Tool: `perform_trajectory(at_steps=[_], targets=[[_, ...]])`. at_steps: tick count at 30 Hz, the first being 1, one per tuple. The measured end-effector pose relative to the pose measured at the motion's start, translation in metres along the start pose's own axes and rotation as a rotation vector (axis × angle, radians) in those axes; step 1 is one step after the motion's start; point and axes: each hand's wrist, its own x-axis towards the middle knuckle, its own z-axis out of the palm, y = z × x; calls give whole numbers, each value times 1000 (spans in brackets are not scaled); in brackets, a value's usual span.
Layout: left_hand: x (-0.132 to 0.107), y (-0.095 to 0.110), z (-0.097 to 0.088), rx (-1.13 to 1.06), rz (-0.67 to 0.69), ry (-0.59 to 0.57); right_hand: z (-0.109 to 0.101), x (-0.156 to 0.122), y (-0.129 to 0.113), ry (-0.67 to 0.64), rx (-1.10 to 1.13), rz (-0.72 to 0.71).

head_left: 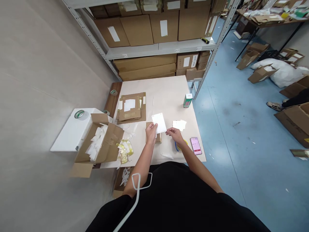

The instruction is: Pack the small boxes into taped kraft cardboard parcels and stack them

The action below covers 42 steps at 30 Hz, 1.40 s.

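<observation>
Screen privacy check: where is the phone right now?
In the head view the phone lies flat near the front right corner of the table, just right of the right hand holding the white card.

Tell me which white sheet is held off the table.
The larger white card, pinched by the left hand and right hand; the small white slips lie loose on the table beside it.
</observation>
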Motion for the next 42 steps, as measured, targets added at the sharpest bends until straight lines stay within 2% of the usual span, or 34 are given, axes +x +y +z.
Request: perform_trajectory(at_steps=[7,17,22,24,27,29,35,42], targets=[[-3,3,4,-9,3,1,2,0,-2,4,17,15],[0,-8,2,46,-20,-16,0,0,-5,0,-5,-9],[-2,-2,0,310,135,71,-3,-2,-11,-36,-17,-80],[-6,6,-1,399,184,-24,-5,-4,-16,-53,-13,-99],[-16,17,1,432,216,-286,-7,-7,-24,-55,0,-119],[-23,21,3,448,263,-370,-6,-8,-28,-46,9,-143],[-32,23,6,430,293,-289,-2,-7,-29,-47,30,-160],[-34,20,6,427,305,-275,-1,-6,-30,-47,14,-169]])
